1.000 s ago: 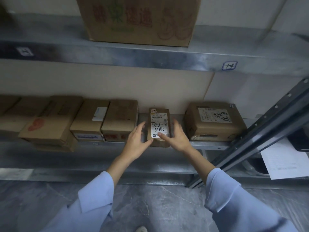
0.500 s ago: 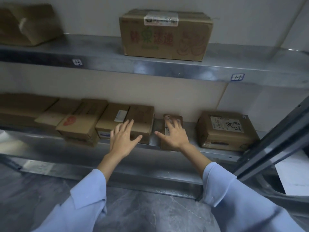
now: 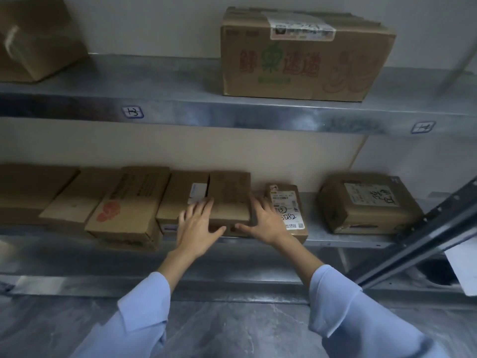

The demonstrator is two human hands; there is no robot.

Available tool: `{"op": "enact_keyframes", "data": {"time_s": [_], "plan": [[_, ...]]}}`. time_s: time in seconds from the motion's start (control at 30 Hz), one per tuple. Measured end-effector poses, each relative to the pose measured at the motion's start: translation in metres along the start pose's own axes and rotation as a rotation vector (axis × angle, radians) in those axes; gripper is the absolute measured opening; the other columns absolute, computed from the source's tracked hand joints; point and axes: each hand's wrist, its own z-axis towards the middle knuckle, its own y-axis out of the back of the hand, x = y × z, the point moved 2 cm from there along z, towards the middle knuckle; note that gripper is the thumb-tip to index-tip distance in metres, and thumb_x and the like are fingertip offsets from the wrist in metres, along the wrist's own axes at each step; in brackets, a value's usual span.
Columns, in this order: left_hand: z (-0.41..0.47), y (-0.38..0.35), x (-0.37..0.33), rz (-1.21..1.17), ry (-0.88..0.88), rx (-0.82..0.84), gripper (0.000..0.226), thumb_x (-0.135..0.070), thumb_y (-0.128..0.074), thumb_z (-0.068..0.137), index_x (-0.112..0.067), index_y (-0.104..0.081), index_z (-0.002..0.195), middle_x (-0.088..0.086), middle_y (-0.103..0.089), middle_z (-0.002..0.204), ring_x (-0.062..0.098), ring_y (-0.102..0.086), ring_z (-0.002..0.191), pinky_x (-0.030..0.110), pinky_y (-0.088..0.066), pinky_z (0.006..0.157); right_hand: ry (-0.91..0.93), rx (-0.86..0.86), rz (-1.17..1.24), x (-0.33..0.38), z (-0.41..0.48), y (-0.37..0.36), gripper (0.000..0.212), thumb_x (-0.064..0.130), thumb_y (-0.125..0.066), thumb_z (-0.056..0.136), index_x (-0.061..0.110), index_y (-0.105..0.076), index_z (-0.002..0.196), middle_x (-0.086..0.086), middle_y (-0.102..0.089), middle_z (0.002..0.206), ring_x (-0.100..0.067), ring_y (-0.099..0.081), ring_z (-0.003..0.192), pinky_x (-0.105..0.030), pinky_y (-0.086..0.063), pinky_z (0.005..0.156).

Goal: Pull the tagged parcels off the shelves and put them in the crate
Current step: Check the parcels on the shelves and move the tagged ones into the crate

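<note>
1. The brown parcel [image 3: 229, 195] sits on the lower shelf [image 3: 335, 241], unlifted; no crate is in view.
2. The left hand [image 3: 198, 226] at its eight o'clock and the right hand [image 3: 263, 223] at its four o'clock flank it, fingers straight and apart, not clamped.
3. Pulling, carrying and crating all seem left; the labelled parcel [image 3: 286, 208] at its three o'clock waits too.

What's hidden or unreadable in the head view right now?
Head view only:
- Crate: not in frame.
- Brown box between the left hand and right hand: front face mostly covered by both hands; any tag unseen.
- Small labelled parcel: fine print too small; left edge behind the right hand.
- Top-left box: cut by the left frame edge, blurred.
</note>
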Motion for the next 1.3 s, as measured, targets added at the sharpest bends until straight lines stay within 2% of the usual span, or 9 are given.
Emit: {"op": "enact_keyframes", "data": {"time_s": [0.17, 0.47, 0.67, 0.8, 0.93, 1.03, 1.1, 1.2, 1.3], "plan": [[0.006, -0.009, -0.003, -0.039, -0.089, -0.06, 0.081, -0.059, -0.065, 0.079, -0.02, -0.04, 0.146, 0.001, -0.043, 0.147, 0.025, -0.036, 0.136, 0.042, -0.029, 0.107, -0.038, -0.018, -0.001, -0.005, 0.004, -0.011, 0.101, 0.061, -0.066, 0.08, 0.024, -0.011, 0.156, -0.01, -0.029, 0.155, -0.027, -0.018, 0.147, -0.042, -0.02, 0.118], [0.028, -0.016, 0.004, -0.071, -0.1, -0.024, 0.094, -0.065, -0.066, 0.075, -0.016, -0.033, 0.149, 0.006, -0.044, 0.148, 0.028, -0.028, 0.142, 0.044, -0.019, 0.112, -0.076, -0.048, 0.017, -0.018, 0.008, -0.002, 0.107, 0.056, -0.072, 0.077, 0.015, -0.012, 0.155, -0.009, -0.03, 0.156, -0.028, -0.02, 0.146, -0.042, -0.018, 0.118], [0.03, -0.015, -0.003, -0.162, -0.08, -0.051, 0.095, -0.06, -0.071, 0.073, -0.014, -0.034, 0.148, 0.007, -0.046, 0.146, 0.029, -0.029, 0.141, 0.043, -0.018, 0.111, -0.066, -0.112, 0.158, -0.012, 0.01, -0.006, 0.106, 0.049, -0.083, 0.066, 0.012, -0.03, 0.149, -0.011, -0.05, 0.14, -0.03, -0.043, 0.131, -0.039, -0.036, 0.107], [0.022, -0.006, -0.007, -0.226, -0.087, -0.084, 0.095, -0.057, -0.072, 0.074, -0.017, -0.03, 0.15, 0.003, -0.043, 0.148, 0.026, -0.032, 0.138, 0.038, -0.021, 0.11, -0.026, -0.16, 0.276, -0.011, 0.001, 0.0, 0.1, 0.036, -0.088, 0.066, 0.014, -0.034, 0.147, -0.011, -0.056, 0.133, -0.028, -0.05, 0.124, -0.033, -0.04, 0.099], [0.014, 0.008, -0.013, -0.514, -0.045, -0.035, 0.097, -0.04, -0.079, 0.076, -0.02, -0.023, 0.152, 0.003, -0.034, 0.154, 0.023, -0.031, 0.141, 0.036, -0.028, 0.113, -0.022, -0.155, 0.427, -0.008, -0.009, 0.011, 0.1, 0.026, -0.087, 0.07, 0.015, -0.027, 0.149, -0.005, -0.048, 0.142, -0.021, -0.045, 0.13, -0.027, -0.036, 0.102], [0.007, 0.023, -0.018, -0.663, -0.029, -0.047, 0.095, -0.03, -0.082, 0.075, -0.021, -0.025, 0.151, 0.002, -0.035, 0.153, 0.021, -0.034, 0.139, 0.03, -0.029, 0.109, -0.06, -0.094, 0.597, -0.003, -0.017, 0.016, 0.099, 0.018, -0.087, 0.07, 0.012, -0.025, 0.147, -0.003, -0.05, 0.14, -0.018, -0.047, 0.131, -0.033, -0.04, 0.109], [0.002, 0.033, -0.022, -0.753, -0.002, -0.055, 0.092, -0.024, -0.081, 0.076, -0.023, -0.027, 0.15, 0.0, -0.036, 0.151, 0.019, -0.035, 0.137, 0.031, -0.031, 0.108, -0.079, -0.084, 0.674, 0.0, -0.024, 0.022, 0.097, 0.014, -0.087, 0.071, 0.009, -0.024, 0.144, -0.001, -0.05, 0.137, -0.014, -0.048, 0.128, -0.021, -0.043, 0.103], [-0.001, 0.043, -0.025, -0.822, 0.041, -0.043, 0.094, -0.027, -0.081, 0.077, -0.023, -0.025, 0.151, 0.001, -0.032, 0.152, 0.02, -0.038, 0.136, 0.042, -0.038, 0.11, -0.056, -0.117, 0.756, 0.006, -0.033, 0.035, 0.093, 0.0, -0.083, 0.073, 0.005, -0.02, 0.141, 0.004, -0.043, 0.126, -0.013, -0.045, 0.125, 0.001, -0.038, 0.083], [-0.004, 0.049, -0.03, -0.823, 0.033, -0.018, 0.096, -0.029, -0.081, 0.077, -0.02, -0.023, 0.153, 0.0, -0.027, 0.149, 0.02, -0.039, 0.135, 0.044, -0.039, 0.11, -0.004, -0.19, 0.732, 0.011, -0.038, 0.044, 0.118, 0.006, -0.086, 0.069, 0.006, -0.002, 0.152, 0.006, -0.022, 0.136, -0.006, -0.026, 0.132, -0.001, -0.025, 0.097]]}}
